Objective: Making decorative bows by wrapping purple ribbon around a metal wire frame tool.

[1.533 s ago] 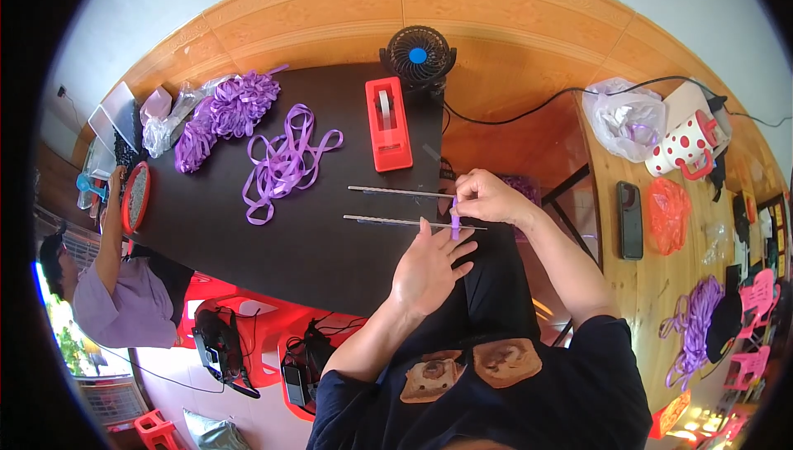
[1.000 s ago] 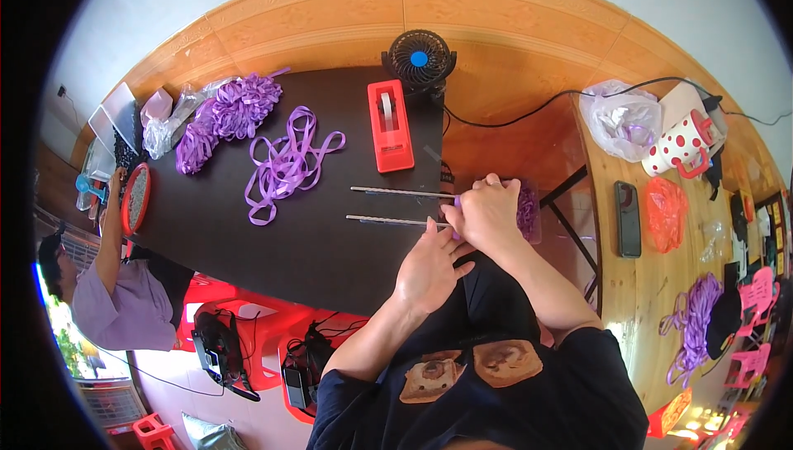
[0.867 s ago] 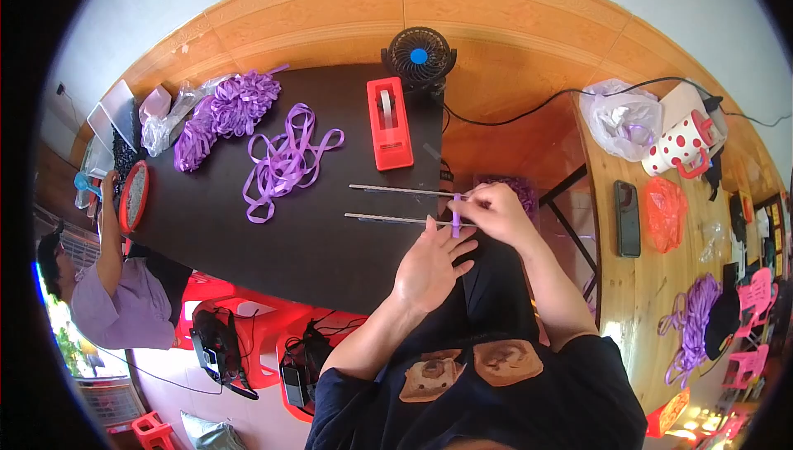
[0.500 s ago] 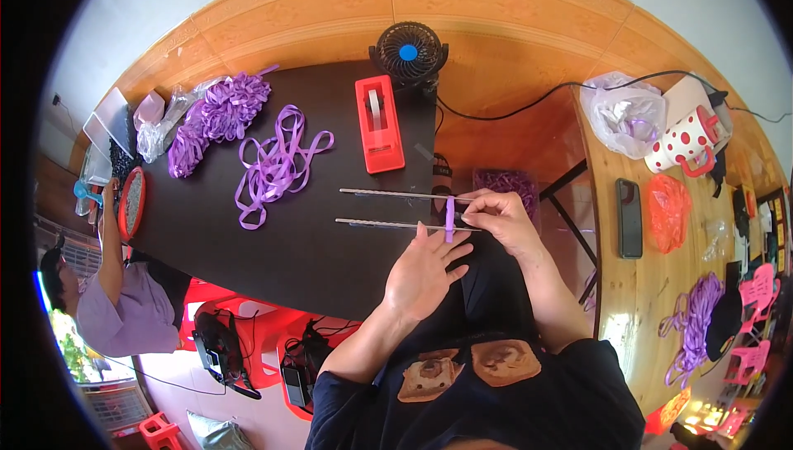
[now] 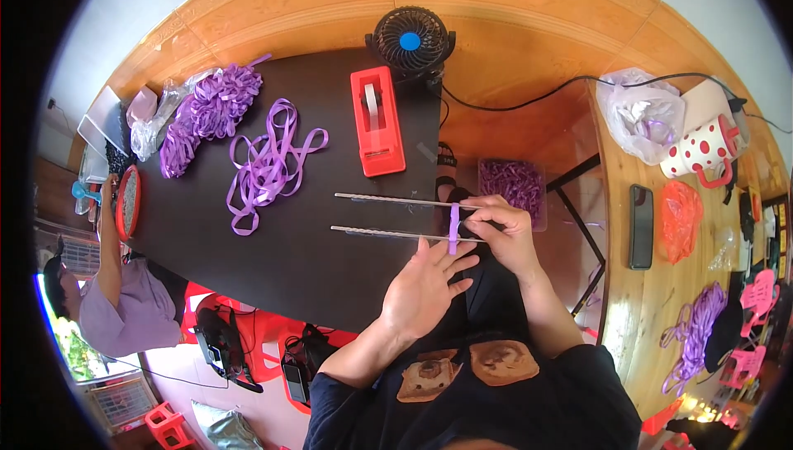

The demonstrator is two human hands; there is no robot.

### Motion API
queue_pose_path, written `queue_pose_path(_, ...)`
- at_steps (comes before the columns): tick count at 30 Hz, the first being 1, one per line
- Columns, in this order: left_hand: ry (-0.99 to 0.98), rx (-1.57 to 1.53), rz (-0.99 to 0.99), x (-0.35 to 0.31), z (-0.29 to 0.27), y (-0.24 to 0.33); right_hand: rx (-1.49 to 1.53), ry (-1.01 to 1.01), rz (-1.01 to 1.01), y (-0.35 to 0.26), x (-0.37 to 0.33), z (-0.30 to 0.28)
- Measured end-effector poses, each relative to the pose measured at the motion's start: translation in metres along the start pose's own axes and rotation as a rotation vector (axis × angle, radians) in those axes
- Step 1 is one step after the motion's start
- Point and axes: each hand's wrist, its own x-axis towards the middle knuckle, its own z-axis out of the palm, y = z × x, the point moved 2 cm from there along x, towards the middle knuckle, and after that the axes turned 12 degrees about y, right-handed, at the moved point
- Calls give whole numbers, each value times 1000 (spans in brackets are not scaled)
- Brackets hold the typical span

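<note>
Two thin metal rods (image 5: 388,199) run side by side over the edge of the dark table. Near their right ends a short purple ribbon (image 5: 453,231) is wrapped across both. My right hand (image 5: 504,235) is closed in a pinch just right of this ribbon, by the rod ends; a small dark bit shows at its fingertips, too small to name. Palm up and fingers spread, my left hand (image 5: 425,289) lies below the lower rod, its fingertips close to the ribbon's lower end. Whether they touch it I cannot tell.
On the dark table are a loose purple ribbon (image 5: 268,173), a ribbon heap (image 5: 219,103), a red tape dispenser (image 5: 379,132) and a black fan (image 5: 410,41). A bin of purple pieces (image 5: 512,190) stands below. The wooden table (image 5: 619,309) holds a phone (image 5: 641,227). Another person (image 5: 128,301) sits left.
My hands, the rods and the ribbon keep nearly the same arrangement, with the ribbon slightly lower in view. The whole view has shifted a little, and the bin below shows more.
</note>
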Motion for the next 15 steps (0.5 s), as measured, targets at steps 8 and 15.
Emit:
queue_pose_path(8, 4, 11, -7, 0, 1, 2, 174, -20, 71, 10, -4, 2)
queue_pose_path(15, 22, -35, -30, 0, 0, 1, -12, 183, -165, 14, -12, 22)
